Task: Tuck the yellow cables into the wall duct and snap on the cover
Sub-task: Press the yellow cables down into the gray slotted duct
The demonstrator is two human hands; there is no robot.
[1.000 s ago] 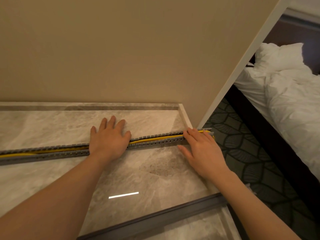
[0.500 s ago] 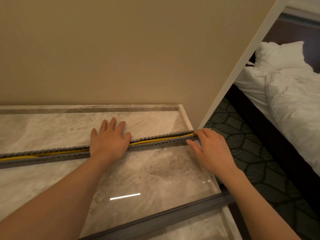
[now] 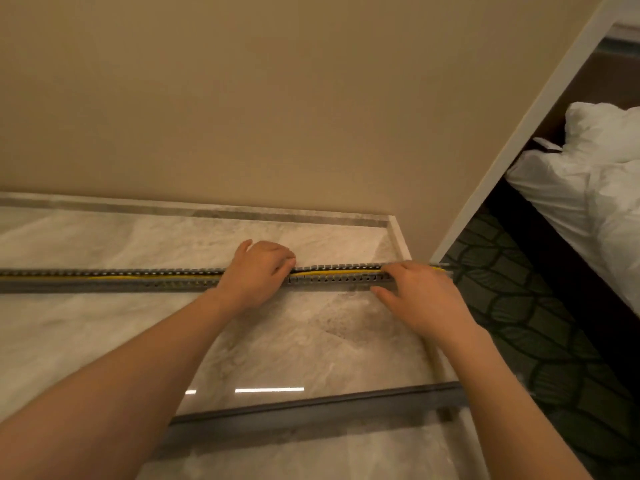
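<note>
Under the left hand (image 3: 254, 275), fingers curled, and the right hand (image 3: 420, 294), fingers spread flat, the slotted grey plastic duct (image 3: 332, 278) is pressed; yellow cables (image 3: 325, 273) lie inside between them. Nearer the wrists, the grey cover strip (image 3: 311, 408) is laid on the marble surface (image 3: 104, 323).

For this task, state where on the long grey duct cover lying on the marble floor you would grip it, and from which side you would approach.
Grip the cover near its middle, from above, fingers across its narrow width. It lies flat, long and thin, so a middle hold probably balances it. Both hands are busy at the duct.
</note>
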